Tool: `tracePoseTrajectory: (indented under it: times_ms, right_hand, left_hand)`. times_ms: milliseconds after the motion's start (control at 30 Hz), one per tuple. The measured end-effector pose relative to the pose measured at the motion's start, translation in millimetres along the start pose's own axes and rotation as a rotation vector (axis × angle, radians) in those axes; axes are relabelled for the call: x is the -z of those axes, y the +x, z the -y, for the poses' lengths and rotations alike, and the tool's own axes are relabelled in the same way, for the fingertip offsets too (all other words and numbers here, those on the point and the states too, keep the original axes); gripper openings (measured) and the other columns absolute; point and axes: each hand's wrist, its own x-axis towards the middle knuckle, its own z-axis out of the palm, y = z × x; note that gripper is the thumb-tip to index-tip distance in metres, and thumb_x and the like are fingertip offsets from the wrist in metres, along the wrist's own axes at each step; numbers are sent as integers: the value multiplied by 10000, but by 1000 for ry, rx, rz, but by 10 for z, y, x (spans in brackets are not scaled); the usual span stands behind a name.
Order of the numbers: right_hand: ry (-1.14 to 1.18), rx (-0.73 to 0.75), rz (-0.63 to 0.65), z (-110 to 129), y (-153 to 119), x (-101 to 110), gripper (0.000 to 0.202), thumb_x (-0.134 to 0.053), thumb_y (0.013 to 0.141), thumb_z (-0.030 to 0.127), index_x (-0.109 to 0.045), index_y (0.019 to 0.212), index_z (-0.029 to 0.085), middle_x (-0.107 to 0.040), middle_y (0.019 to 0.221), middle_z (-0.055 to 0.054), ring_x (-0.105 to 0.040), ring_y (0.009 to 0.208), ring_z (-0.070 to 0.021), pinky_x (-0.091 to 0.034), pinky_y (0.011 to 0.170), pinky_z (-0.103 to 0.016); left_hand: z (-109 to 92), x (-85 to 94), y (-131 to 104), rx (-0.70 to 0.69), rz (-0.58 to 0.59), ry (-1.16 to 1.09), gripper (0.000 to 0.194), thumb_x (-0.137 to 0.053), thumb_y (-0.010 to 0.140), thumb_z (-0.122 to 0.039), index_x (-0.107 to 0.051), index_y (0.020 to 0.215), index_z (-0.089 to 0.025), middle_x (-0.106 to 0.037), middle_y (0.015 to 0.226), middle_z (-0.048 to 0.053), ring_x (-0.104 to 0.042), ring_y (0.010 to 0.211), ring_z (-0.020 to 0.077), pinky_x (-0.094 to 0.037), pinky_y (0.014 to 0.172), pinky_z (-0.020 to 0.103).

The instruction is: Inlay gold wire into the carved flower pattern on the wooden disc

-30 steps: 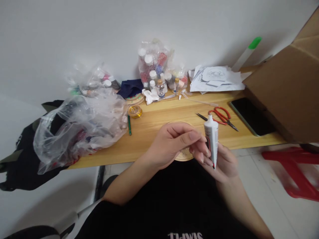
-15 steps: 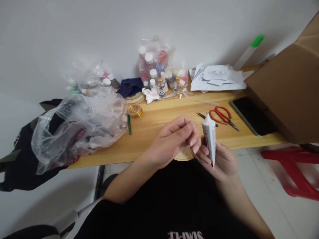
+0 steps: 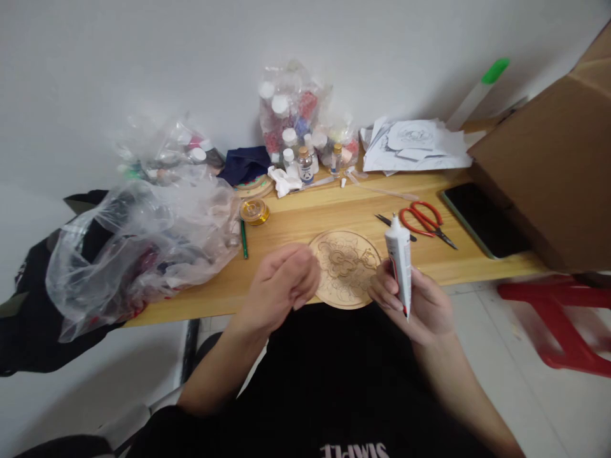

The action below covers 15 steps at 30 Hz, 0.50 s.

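In my right hand (image 3: 417, 305) a white glue tube (image 3: 399, 254) stands nearly upright, its narrow nozzle pointing up and its flat end down. My left hand (image 3: 287, 283) is closed, fingertips pressed together, at the left rim of a round wooden disc (image 3: 346, 270). Whatever those fingers pinch, if anything, is hidden. The disc lies at the table's front edge and bears a flower drawing, with gold wire lines over part of it. Just beyond the tube are red-handled scissors (image 3: 422, 219) and dark tweezers (image 3: 384, 221), partly covered by the tube.
A clear plastic bag (image 3: 186, 222) fills the table's left side, near a gold wire spool (image 3: 254, 212) and a green pencil (image 3: 244, 240). Small bottles (image 3: 305, 165) and papers (image 3: 415, 146) line the wall. On the right are a phone (image 3: 482, 219) and a cardboard box (image 3: 548, 172).
My left hand has moved left and down, away from the tube, uncovering the wooden disc. The right hand still holds the glue tube in nearly the same place.
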Motion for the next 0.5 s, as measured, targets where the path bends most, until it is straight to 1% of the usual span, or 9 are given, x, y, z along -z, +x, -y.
tracePoseTrajectory:
  times_ms: [67,133,200,233,267,333,400,467,500]
  right_hand:
    - [3,-4,-11,4,6,12,206,-739,783,431,-744,847,235,-522,595,22,-322,455,-59,-291,465,-235]
    - [-9,-6,-26,14,9,29,208,-748,772,436,-742,829,236,-520,593,22,-322,454,-59,-282,457,-235]
    - [-32,3,-55,43,10,55,213,-757,758,446,-744,826,244,-508,584,24,-304,451,-63,-267,449,-240]
    - [-46,15,-73,67,13,71,218,-761,752,454,-745,828,250,-499,581,26,-291,451,-64,-261,446,-241]
    - [-63,32,-91,99,20,88,222,-766,746,459,-745,833,256,-489,581,29,-276,452,-64,-259,444,-241]
    - [-100,82,-121,183,53,125,217,-776,733,455,-742,833,266,-469,587,33,-250,458,-63,-264,444,-239]
    - [-148,125,-146,278,115,157,210,-780,725,443,-737,827,264,-448,596,33,-238,469,-66,-275,445,-237]
    - [-207,170,-182,367,196,182,199,-769,730,430,-731,820,256,-433,606,28,-239,480,-74,-275,442,-241]
    - [-236,189,-196,404,238,190,194,-761,734,425,-727,816,253,-432,612,26,-243,484,-77,-272,438,-245]
  left_hand:
    - [34,211,-194,-3,-84,52,542,-598,928,-521,-360,572,-188,-315,458,-85,-305,389,47,-278,422,185]
    - [63,423,-445,21,-193,107,478,-601,946,-448,-388,609,-185,-346,510,-76,-353,458,59,-327,476,179]
    - [110,634,-748,59,-294,163,436,-607,943,-424,-396,644,-187,-376,574,-65,-391,519,69,-361,515,183]
    - [152,742,-914,99,-367,219,453,-600,939,-459,-380,648,-191,-377,597,-60,-395,534,76,-370,523,195]
    - [211,853,-1086,202,-467,401,517,-548,927,-583,-359,639,-198,-370,600,-57,-405,539,87,-398,534,215]
    - [391,1081,-1429,303,-560,525,607,-478,890,-718,-338,596,-206,-338,560,-53,-391,518,100,-390,515,241]
    - [652,1305,-1734,420,-626,634,634,-445,892,-746,-362,574,-203,-372,550,-42,-422,533,107,-416,538,255]
    - [969,1503,-1966,568,-684,745,566,-458,954,-640,-460,622,-180,-446,586,-33,-474,571,108,-463,593,260]
    - [1138,1585,-2049,647,-707,797,493,-487,975,-565,-536,701,-158,-505,640,-27,-511,598,107,-487,618,264]
